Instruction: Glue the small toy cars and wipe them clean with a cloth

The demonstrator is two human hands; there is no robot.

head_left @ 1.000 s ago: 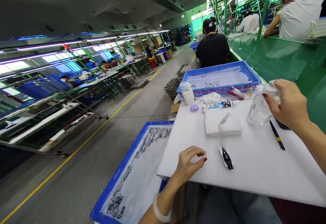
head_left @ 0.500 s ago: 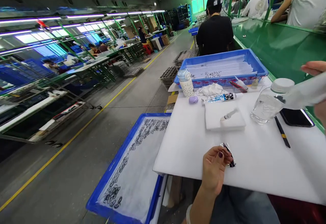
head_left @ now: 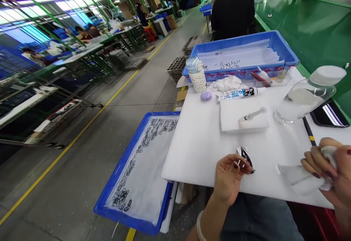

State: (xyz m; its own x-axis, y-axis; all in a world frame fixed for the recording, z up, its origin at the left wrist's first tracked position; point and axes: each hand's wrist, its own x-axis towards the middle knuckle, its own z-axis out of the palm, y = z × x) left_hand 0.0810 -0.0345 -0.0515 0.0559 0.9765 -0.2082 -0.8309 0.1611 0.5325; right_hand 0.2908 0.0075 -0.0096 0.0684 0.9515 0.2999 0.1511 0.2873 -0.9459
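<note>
Near the front edge of the white table (head_left: 192,149), my left hand (head_left: 229,177) pinches something small and thin, too small to name. A black and silver packet (head_left: 246,159) lies at its fingertips. My right hand (head_left: 327,171), at the right, is closed around a crumpled white tissue (head_left: 301,180) that hangs down to the left and is blurred. Behind my left hand, a white foam block (head_left: 230,118) carries a small syringe-like applicator (head_left: 256,114). A blue and white tube (head_left: 237,93) lies behind the block.
A clear jar with white lid (head_left: 304,98), a phone (head_left: 330,113) and a black pen-like tool (head_left: 309,131) are at the right. A speckled bottle (head_left: 196,75), purple case (head_left: 206,95) and blue tray (head_left: 241,40) stand behind. Another blue tray (head_left: 120,168) holds black rings, lower left. A person sits ahead.
My right hand has come down and inward from the right edge with the white tissue. My left hand stays nearly in place, still pinching. The view has tilted downward.
</note>
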